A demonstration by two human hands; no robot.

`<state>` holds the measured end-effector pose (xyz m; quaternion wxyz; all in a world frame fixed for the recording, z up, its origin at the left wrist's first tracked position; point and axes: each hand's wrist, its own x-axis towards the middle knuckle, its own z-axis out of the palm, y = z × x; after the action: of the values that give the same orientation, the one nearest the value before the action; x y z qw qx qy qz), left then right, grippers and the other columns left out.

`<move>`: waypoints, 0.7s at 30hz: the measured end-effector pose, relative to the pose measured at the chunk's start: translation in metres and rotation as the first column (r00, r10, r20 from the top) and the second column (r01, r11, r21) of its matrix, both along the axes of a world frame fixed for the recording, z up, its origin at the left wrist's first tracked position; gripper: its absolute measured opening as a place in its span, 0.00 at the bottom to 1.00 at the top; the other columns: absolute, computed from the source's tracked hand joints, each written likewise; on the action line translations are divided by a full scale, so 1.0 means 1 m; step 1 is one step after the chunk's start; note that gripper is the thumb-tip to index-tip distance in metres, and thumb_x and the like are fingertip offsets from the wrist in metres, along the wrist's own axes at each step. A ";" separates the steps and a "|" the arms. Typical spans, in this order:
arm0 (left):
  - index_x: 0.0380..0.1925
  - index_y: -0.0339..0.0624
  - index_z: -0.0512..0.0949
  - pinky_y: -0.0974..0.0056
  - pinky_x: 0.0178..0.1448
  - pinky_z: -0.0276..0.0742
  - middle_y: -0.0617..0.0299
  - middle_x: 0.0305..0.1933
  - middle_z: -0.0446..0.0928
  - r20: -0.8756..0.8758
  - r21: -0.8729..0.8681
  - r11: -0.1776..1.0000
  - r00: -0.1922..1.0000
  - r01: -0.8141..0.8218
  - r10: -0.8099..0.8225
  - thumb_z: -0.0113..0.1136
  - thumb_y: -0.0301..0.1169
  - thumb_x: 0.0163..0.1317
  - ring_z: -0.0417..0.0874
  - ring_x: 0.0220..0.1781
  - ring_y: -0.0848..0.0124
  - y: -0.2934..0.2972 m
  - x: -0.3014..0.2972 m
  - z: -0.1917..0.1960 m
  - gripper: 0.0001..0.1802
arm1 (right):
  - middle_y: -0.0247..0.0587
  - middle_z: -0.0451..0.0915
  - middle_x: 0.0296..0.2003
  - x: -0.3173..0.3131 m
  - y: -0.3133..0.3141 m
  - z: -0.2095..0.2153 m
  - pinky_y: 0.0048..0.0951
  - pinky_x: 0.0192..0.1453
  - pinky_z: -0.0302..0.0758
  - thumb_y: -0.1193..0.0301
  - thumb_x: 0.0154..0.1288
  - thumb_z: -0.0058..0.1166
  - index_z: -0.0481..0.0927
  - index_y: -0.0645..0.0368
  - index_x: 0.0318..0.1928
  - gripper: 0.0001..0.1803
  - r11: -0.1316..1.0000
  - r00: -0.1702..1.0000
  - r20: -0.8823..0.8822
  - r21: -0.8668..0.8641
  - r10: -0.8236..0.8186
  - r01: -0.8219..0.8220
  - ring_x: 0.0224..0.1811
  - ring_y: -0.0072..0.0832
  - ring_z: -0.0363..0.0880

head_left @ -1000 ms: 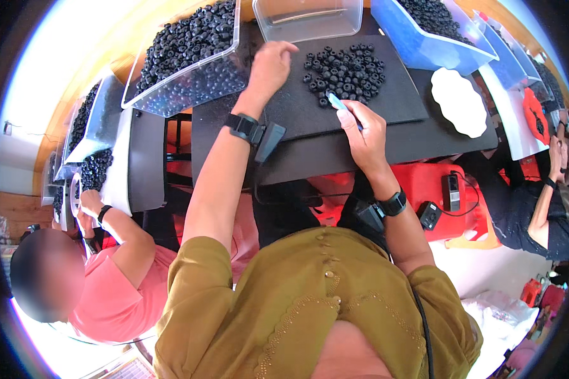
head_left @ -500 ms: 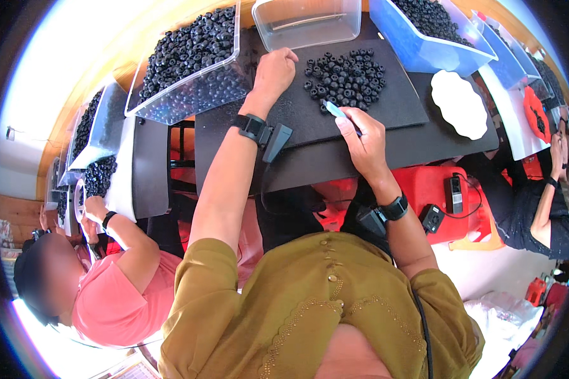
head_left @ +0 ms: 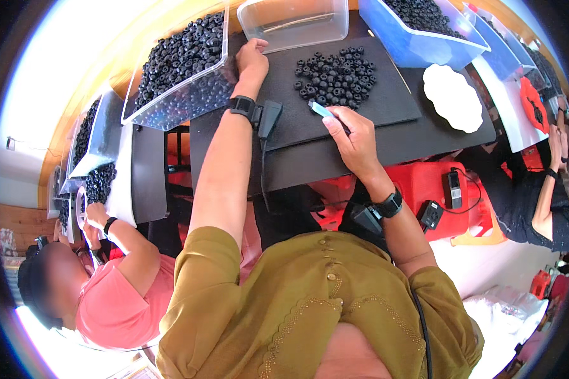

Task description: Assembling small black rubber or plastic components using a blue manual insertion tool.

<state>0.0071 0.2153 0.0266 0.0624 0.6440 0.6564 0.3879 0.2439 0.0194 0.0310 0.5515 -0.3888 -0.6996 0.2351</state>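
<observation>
1. Right hand [head_left: 357,136]: closed up, thumb and fingers pinching a blue tool [head_left: 320,109] like a pen. It's above the board [head_left: 310,123], between the pile and the near edge.
2. The tool's pale tip points at the near left side of the pile. Can't tell if it's actually touching a ball.
3. Left hand [head_left: 252,62]: fingers bent, right by the side wall of the full tub [head_left: 183,91]. Can't tell how far it's open or whether there's anything in it, the back of the hand blocks the view.
4. The pile of black balls [head_left: 335,79] sits on the board, close to its far right corner. Lots of them show a little dimple or hole.
5. Board lies flat on the black counter [head_left: 310,164], back from the near edge.
6. Full tub is heaped with more black balls and sits over the counter's far left corner. Clear tub [head_left: 297,35] is at the far edge, middle. Blue tub [head_left: 423,50], also loaded, is at the far right corner.
7. White plate [head_left: 452,99], wavy rim, lies near the counter's right edge.
8. Red stool [head_left: 401,177] below the near edge, couple of black gadgets on it.
</observation>
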 end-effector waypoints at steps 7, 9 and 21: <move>0.44 0.36 0.79 0.67 0.47 0.81 0.55 0.43 0.81 0.387 0.009 0.959 0.883 0.284 -0.265 0.52 0.16 0.62 0.85 0.45 0.69 -0.042 0.020 0.041 0.13 | 0.48 0.80 0.30 0.001 0.000 0.001 0.32 0.32 0.73 0.66 0.67 0.55 0.81 0.64 0.41 0.12 1.000 0.999 -0.038 0.018 -0.011 0.011 0.27 0.40 0.79; 0.45 0.35 0.77 0.69 0.48 0.81 0.55 0.45 0.80 0.351 0.060 0.952 0.887 0.300 -0.301 0.53 0.16 0.61 0.85 0.45 0.69 -0.073 0.023 0.059 0.13 | 0.48 0.80 0.30 0.001 -0.001 0.002 0.32 0.32 0.73 0.66 0.67 0.55 0.81 0.64 0.41 0.12 1.000 0.999 -0.038 0.028 -0.010 0.011 0.27 0.40 0.79; 0.49 0.40 0.75 0.74 0.52 0.79 0.56 0.55 0.76 0.951 0.258 0.708 -0.045 0.658 -0.305 0.54 0.21 0.68 0.79 0.55 0.67 -0.153 0.030 0.027 0.11 | 0.47 0.79 0.26 0.000 0.004 0.001 0.30 0.30 0.72 0.66 0.69 0.54 0.81 0.66 0.40 0.13 1.000 0.999 -0.033 -0.006 -0.008 0.007 0.25 0.34 0.78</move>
<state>0.0370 0.0627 0.0533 0.6836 0.4162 0.2303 0.5536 0.2438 0.0233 0.0317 0.5626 -0.3891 -0.6883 0.2415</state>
